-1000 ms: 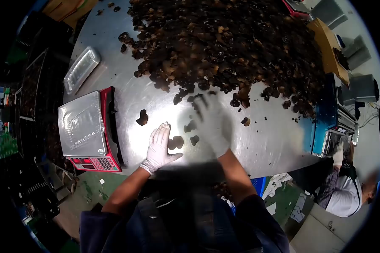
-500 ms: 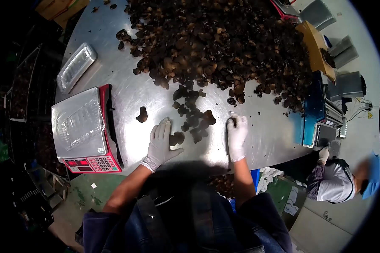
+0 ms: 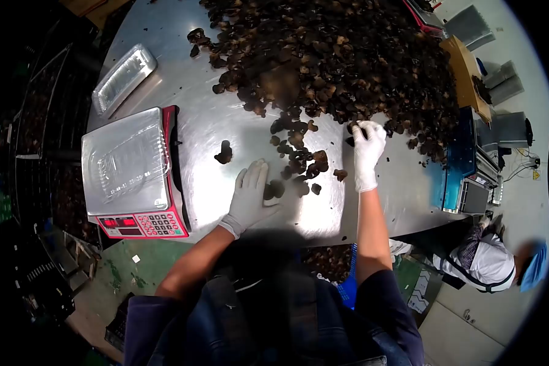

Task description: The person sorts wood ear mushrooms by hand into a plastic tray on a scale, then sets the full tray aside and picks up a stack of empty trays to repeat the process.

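A heap of dark brown wood ear mushrooms [image 3: 341, 67] covers the far part of the steel table [image 3: 201, 116]. My left hand [image 3: 250, 194], in a white glove, lies flat with fingers stretched beside a few loose pieces [image 3: 274, 190]. My right hand [image 3: 369, 149], gloved too, is at the heap's near edge. Its fingers are curled, with a dark wood ear piece [image 3: 350, 141] at the fingertips, partly hidden. Between the hands lies a loose cluster of mushrooms [image 3: 299, 160], with one small brown piece [image 3: 340, 175] apart from it.
At left stands a red and silver scale [image 3: 128, 165] with a clear plastic tray [image 3: 131, 161] on its plate. Another clear tray [image 3: 125, 79] lies behind it. A lone mushroom [image 3: 224, 152] rests near the scale. At right are a blue machine [image 3: 460, 152] and a co-worker [image 3: 482, 259].
My right hand has moved forward to the heap's edge; a small brown piece now shows where it was. My left hand stays flat. The whole view has shifted slightly.
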A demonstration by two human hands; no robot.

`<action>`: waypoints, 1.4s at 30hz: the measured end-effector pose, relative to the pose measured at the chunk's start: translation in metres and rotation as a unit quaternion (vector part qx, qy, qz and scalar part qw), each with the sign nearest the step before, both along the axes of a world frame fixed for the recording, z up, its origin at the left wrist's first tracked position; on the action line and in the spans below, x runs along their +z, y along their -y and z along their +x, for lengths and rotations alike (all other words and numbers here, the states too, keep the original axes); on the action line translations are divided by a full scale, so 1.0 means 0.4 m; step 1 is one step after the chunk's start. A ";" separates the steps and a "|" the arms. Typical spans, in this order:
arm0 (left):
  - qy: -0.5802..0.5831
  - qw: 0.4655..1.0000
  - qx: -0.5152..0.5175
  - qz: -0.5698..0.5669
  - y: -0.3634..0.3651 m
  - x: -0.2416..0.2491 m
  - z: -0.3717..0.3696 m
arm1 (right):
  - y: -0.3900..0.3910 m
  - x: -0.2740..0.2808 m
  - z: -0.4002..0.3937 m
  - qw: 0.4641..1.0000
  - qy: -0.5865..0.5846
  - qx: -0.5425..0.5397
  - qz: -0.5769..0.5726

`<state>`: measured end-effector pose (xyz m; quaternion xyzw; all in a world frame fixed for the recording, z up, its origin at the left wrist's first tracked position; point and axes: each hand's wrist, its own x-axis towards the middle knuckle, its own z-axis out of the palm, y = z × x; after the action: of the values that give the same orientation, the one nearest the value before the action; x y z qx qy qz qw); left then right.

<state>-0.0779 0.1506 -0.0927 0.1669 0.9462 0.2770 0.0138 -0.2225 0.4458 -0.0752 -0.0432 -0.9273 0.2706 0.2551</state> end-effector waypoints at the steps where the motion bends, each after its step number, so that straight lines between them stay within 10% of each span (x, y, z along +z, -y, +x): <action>1: -0.003 1.000 -0.001 0.001 0.001 -0.004 0.002 | 0.032 0.021 0.037 0.999 -0.010 0.034 -0.012; 5: 0.000 1.000 -0.006 0.013 0.011 -0.013 0.011 | 0.090 0.007 0.209 0.963 0.157 0.047 -0.216; 8: -0.015 0.994 -0.001 0.105 0.041 -0.008 0.004 | 0.110 0.023 0.298 0.989 0.117 0.066 -0.053; 13: -0.110 0.946 0.297 0.062 0.081 -0.040 -0.087 | 0.157 -0.026 0.282 0.993 0.099 0.029 0.054; 19: -0.073 0.975 0.133 0.160 -0.018 -0.007 -0.116 | 0.345 -0.012 0.234 0.965 0.115 0.236 0.026; 25: 0.015 0.976 0.125 0.179 0.010 0.018 -0.262 | 0.316 -0.037 0.029 0.992 0.074 0.080 0.059; 31: 0.002 0.987 -0.073 0.143 0.025 -0.024 -0.244 | 0.296 0.027 0.142 0.940 0.164 0.298 -0.012; 37: 0.008 0.985 0.002 0.174 0.140 0.059 -0.075 | 0.203 0.074 0.225 0.957 0.132 0.162 -0.199; 42: 0.008 0.990 0.052 0.130 0.103 0.056 -0.021 | 0.252 0.014 0.112 0.979 0.117 0.154 -0.064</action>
<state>-0.0863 0.1096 -0.0702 0.1155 0.9093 0.3996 -0.0147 -0.1776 0.3451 -0.0696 0.0524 -0.9270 0.3585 0.0974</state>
